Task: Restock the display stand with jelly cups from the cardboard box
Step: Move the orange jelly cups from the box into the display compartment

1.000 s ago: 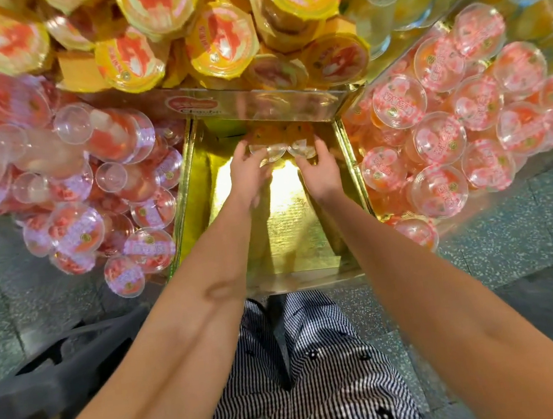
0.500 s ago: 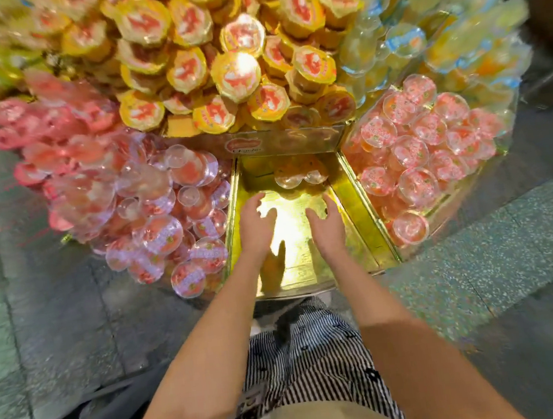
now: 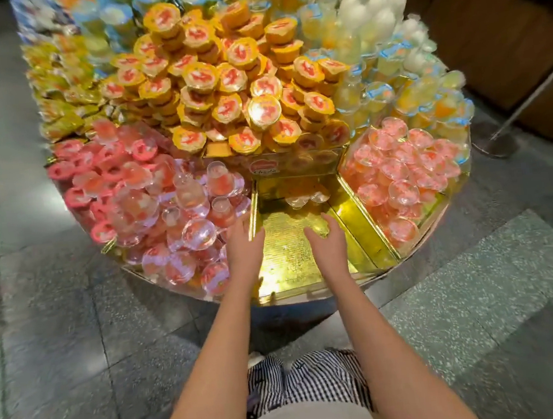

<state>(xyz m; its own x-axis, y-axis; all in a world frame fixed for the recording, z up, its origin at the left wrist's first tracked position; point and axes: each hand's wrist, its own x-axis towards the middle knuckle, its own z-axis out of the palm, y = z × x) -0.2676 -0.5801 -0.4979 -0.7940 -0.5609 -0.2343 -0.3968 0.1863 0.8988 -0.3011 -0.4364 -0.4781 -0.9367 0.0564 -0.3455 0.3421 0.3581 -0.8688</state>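
Gold display stand (image 3: pixel 290 256) on speckled, seemingly stone floor tiles (image 3: pixel 76 335).

The stand (image 3: pixel 312 295) is cut off by the top edge; its far left cups (image 3: pixel 55 65) are blurred. The red label (image 3: pixel 265 168) cannot be read. Whether the clear cups (image 3: pixel 198 233) are touched by the left hand (image 3: pixel 243 247) cannot be told.

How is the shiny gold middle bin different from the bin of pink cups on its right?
The shiny gold middle bin holds only a few clear cups at its back; the right bin is heaped with pink cups. The middle bin's floor shows; the right bin's is mostly covered. Both have gold walls.
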